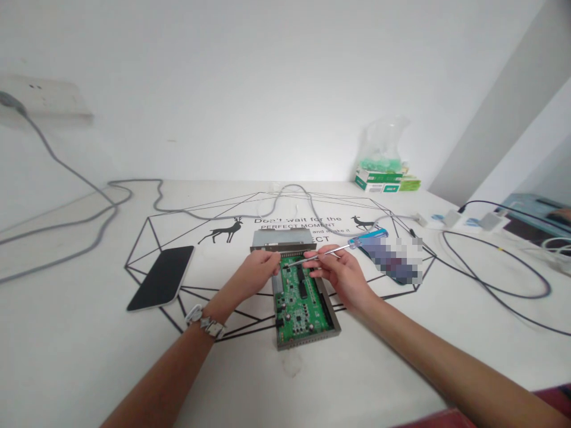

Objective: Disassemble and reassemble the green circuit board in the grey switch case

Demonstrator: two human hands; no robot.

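Tabletop (84, 356) supports circuit board (292, 297). Right hand (345, 276): grip on screwdriver (357, 241); left hand (259, 268): grip indeterminate. Apparent step: screwdriver work, next calling for tip alignment

The wall (223, 89) and bench (80, 356) are being lit softly and brightly, outer edges are being stretched, and one patch is being masked by pixelation.

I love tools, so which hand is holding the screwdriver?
The right hand: its fingers grip the blue-handled screwdriver over the green circuit board. The left hand, with the silvery wristband, isn't holding it.
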